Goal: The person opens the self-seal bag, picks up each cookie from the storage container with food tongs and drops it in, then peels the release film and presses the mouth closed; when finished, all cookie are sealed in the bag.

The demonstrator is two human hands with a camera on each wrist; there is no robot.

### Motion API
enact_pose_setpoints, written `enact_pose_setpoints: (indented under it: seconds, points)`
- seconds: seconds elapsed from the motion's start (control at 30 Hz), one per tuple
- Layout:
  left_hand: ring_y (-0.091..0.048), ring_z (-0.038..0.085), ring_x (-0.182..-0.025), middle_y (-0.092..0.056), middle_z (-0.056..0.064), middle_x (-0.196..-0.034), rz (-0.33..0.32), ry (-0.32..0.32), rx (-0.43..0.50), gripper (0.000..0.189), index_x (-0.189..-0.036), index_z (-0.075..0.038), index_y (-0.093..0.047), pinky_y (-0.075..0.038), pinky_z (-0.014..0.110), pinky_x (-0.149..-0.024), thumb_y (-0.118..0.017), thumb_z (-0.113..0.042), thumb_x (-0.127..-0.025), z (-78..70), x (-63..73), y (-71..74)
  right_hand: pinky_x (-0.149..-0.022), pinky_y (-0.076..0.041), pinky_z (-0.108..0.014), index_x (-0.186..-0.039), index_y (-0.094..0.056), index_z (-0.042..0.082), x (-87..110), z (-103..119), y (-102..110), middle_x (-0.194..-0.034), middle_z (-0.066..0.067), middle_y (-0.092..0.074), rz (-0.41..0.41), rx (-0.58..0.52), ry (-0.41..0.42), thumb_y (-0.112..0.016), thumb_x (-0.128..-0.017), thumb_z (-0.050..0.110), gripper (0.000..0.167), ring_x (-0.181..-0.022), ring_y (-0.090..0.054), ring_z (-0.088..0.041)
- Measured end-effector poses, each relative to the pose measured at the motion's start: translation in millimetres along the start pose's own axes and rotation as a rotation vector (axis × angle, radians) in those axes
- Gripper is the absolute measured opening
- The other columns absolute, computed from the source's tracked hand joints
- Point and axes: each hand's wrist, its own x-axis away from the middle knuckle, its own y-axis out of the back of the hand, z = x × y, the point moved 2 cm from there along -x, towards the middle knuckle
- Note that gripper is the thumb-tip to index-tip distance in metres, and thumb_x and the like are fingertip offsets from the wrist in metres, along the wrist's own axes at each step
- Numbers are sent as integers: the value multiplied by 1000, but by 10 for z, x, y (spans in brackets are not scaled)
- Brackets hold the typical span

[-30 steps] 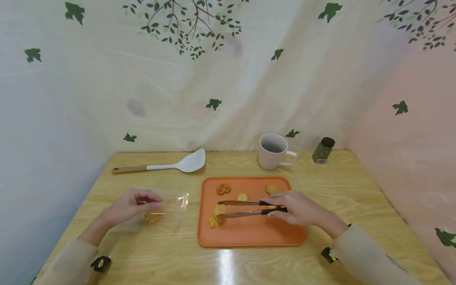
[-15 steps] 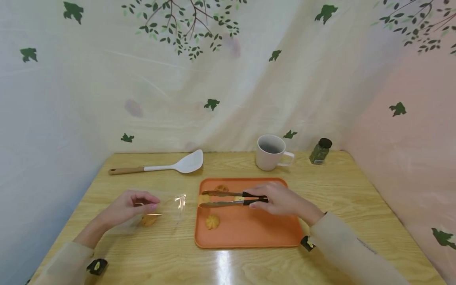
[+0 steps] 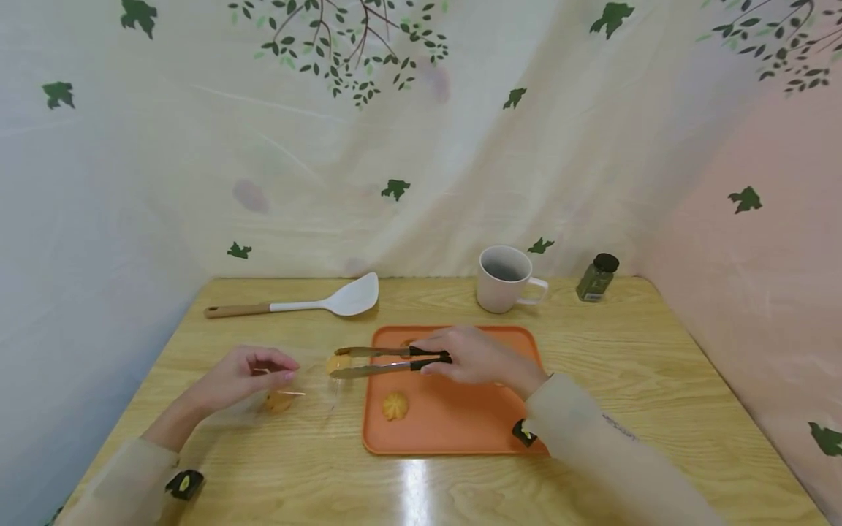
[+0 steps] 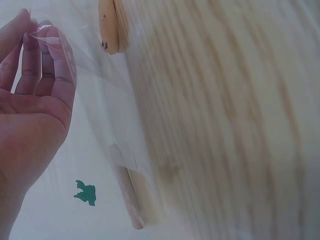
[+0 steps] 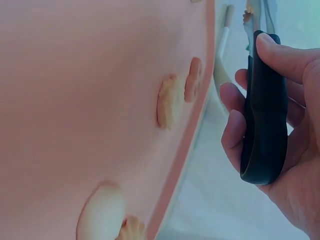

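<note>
My left hand pinches the edge of a clear plastic bag. Inside the bag, a cookie lies low near the table. In my right hand are metal tongs with black handles, their tips gripping a yellow cookie just left of the orange tray, close to the bag's mouth. A flower-shaped cookie sits at the tray's left. The right wrist view also shows a pretzel-shaped cookie, a ridged one and a pale smooth oval piece on the tray.
A white spatula with a wooden handle lies at the back left. Behind the tray stands a pale mug, and a small dark-lidded jar is at the back right. A leaf-patterned cloth hangs behind the table.
The tongs have picked up the yellow cookie from beside the flower-shaped one and carried it left, past the tray's edge toward the bag. My left hand has stayed in place.
</note>
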Motion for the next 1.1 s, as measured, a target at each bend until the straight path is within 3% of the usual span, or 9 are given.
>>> enact_pose_setpoints:
  seconds: [0.1,0.33,0.57,0.77,0.83,0.9,1.0,1.1]
  points:
    - [-68,14,-89,-71,22,-104,10,0,5,20,-111,4,-72,-59,30,-74,-70,-11,-98,8,-11,9,-68,-47,-25,-121,-69,21,-101,28,-41,-101,16,-67,19,23,19,-62,-103,24,19,-77,-55,-7]
    - [-69,16,-87,-71,21,-104,23,-8,6,21,-112,4,-71,-59,33,-73,-69,-11,-98,25,-28,15,-68,-47,-26,-125,-70,18,-324,103,-117,-100,12,-66,79,56,4,-66,-101,27,25,-76,-55,-7]
    - [-69,18,-86,-72,15,-101,28,-15,13,17,-110,1,-73,-60,35,-71,-70,-11,-98,21,-57,-14,-60,-42,-23,-106,-71,24,-506,157,-192,-85,16,-62,83,14,11,-67,-101,26,7,-64,-49,-5]
    - [-69,13,-87,-74,12,-104,19,-66,-37,13,-107,-5,-76,-58,30,-70,-71,-9,-96,-5,-73,8,-58,-43,-21,-92,-66,23,-650,235,-304,-78,12,-57,73,42,-111,-67,-100,28,10,-63,-50,-5]
    - [-69,13,-86,-74,12,-104,11,-74,-46,13,-107,-6,-76,-58,30,-69,-71,-9,-96,-13,-76,23,-56,-41,-21,-98,-69,22,-691,280,-342,-79,11,-57,66,77,-153,-68,-100,31,9,-64,-50,-6]
    - [-69,13,-84,-75,10,-102,3,-82,-52,12,-107,-6,-76,-58,30,-68,-71,-8,-96,-15,-82,33,-57,-41,-23,-111,-72,20,-724,330,-373,-84,8,-61,66,122,-175,-68,-99,34,18,-67,-52,-8]
    - [-68,12,-84,-74,10,-101,0,-96,-38,12,-106,-1,-75,-58,29,-67,-70,-6,-96,-22,-95,37,-66,-49,-26,-132,-69,18,-756,389,-403,-101,4,-70,69,196,-194,-68,-99,37,38,-80,-61,-10]
    - [-69,10,-86,-74,11,-101,4,-105,-27,13,-107,2,-74,-58,30,-68,-70,-5,-96,-29,-106,39,-77,-54,-30,-141,-62,16,-787,429,-421,-117,-1,-72,77,224,-201,-68,-99,38,47,-96,-66,-14]
